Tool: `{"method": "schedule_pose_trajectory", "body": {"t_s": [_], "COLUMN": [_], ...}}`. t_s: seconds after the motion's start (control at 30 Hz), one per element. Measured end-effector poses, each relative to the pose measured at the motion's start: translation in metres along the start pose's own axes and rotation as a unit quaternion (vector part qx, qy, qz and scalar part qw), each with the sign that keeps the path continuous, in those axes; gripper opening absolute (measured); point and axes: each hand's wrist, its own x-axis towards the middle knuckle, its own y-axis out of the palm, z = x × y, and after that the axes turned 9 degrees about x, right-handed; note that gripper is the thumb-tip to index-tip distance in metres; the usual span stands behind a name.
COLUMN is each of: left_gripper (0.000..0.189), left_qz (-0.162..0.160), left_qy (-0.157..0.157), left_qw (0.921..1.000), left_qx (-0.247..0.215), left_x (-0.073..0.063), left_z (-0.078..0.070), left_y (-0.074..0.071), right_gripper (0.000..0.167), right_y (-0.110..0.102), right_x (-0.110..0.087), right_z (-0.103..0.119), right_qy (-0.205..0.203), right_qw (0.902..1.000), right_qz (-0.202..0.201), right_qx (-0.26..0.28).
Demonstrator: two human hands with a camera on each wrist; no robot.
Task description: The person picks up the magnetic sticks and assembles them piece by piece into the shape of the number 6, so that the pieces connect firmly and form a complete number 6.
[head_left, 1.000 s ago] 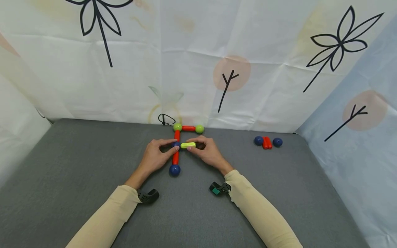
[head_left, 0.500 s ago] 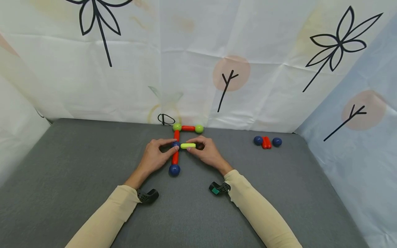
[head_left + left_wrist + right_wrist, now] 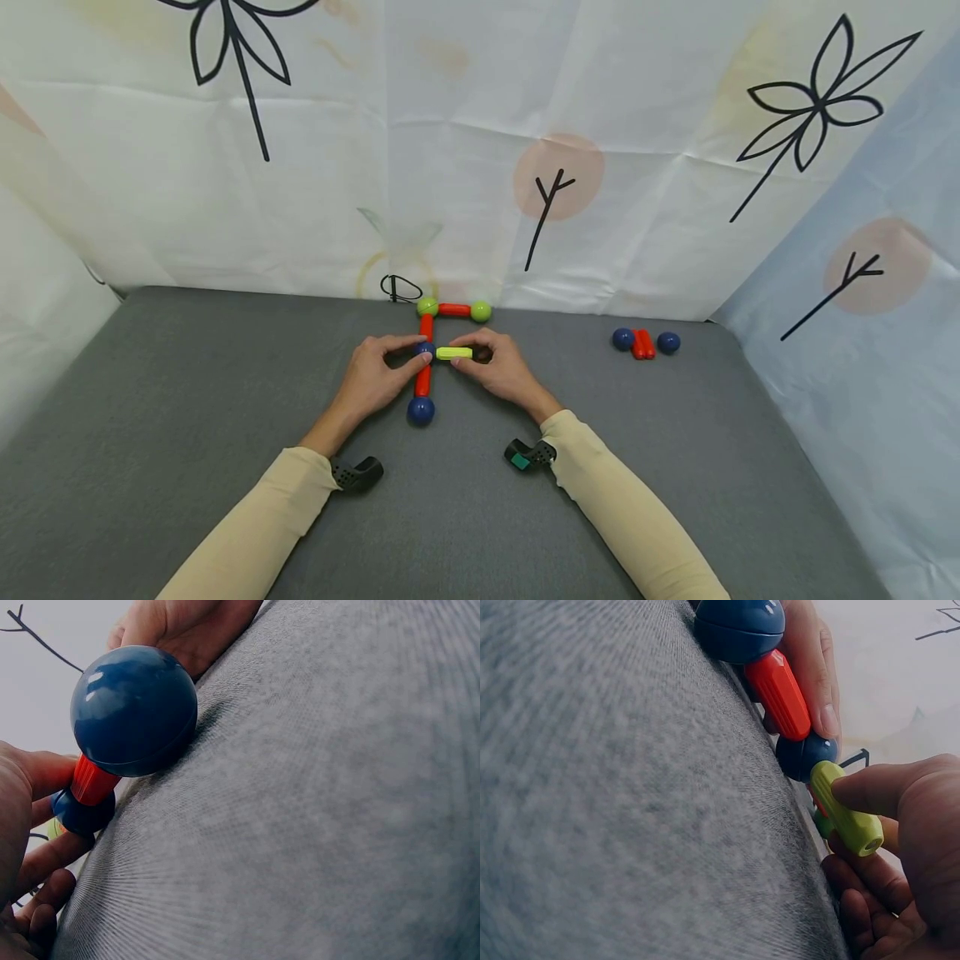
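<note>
My left hand (image 3: 372,375) pinches the middle blue ball (image 3: 425,351) between thumb and fingertips. My right hand (image 3: 504,372) holds a yellow-green rod (image 3: 454,353) by thumb and fingers; its left end meets that ball. In the right wrist view the free end of the yellow-green rod (image 3: 847,810) shows a small round spot. Red rods run from the middle ball to a green ball (image 3: 427,307) behind and a larger blue ball (image 3: 421,411) in front. Another red rod (image 3: 454,310) links the rear green ball to a second green ball (image 3: 481,312).
To the right lie two red rods (image 3: 643,344) side by side, between a blue ball (image 3: 623,339) and another blue ball (image 3: 668,342). The pieces rest on a grey cloth-covered table (image 3: 465,533). A printed white curtain (image 3: 465,208) hangs behind the table.
Both hands keep their places and grips. The yellow-green rod has turned very slightly and lies more level than a second ago; the view has shifted a little.
</note>
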Motion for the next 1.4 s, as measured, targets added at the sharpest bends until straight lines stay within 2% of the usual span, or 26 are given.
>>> {"method": "schedule_pose_trajectory", "body": {"t_s": [0.57,0.87,1.23,1.4], "left_gripper": [0.038,0.038,0.040,0.039], "left_qz": [0.003,0.002,-0.004,-0.005], "left_qy": [-0.005,0.005,-0.010,-0.001], "left_qw": [1.0000,1.0000,0.9997,0.9996], "left_qx": [0.004,0.003,-0.024,-0.029], "left_x": [-0.001,0.000,-0.001,-0.003], "left_z": [-0.001,0.000,0.001,0.002], "left_y": [-0.001,0.000,-0.003,-0.008], "right_gripper": [0.025,0.027,0.025,0.025], "right_y": [0.002,0.004,0.002,0.002], "right_x": [0.000,0.007,0.007,0.007], "right_z": [0.000,-0.042,-0.043,-0.042], "right_qy": [-0.014,-0.012,-0.005,-0.004], "right_qw": [0.9998,0.9996,0.9998,0.9997], "right_qz": [-0.007,-0.018,-0.011,-0.010], "right_qx": [-0.011,-0.018,-0.019,-0.023]}}
